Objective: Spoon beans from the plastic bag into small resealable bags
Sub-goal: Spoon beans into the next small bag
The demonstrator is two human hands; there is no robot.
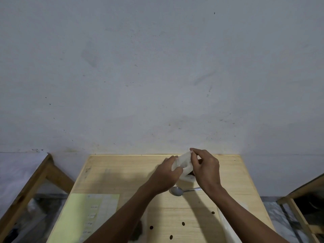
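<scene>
Above the far part of the wooden table, my left hand and my right hand both hold a small clear resealable bag. My right fingers pinch its top edge, my left fingers grip its left side. Below it sits a whitish plastic bag with something dark showing inside, mostly hidden by my hands. A metal spoon lies on the table just in front of it, bowl to the left. Several loose dark beans are scattered on the near part of the table.
A yellow-green printed sheet lies at the table's near left. More clear plastic lies under my right forearm. Wooden frames stand left and right of the table. A pale wall rises right behind the table.
</scene>
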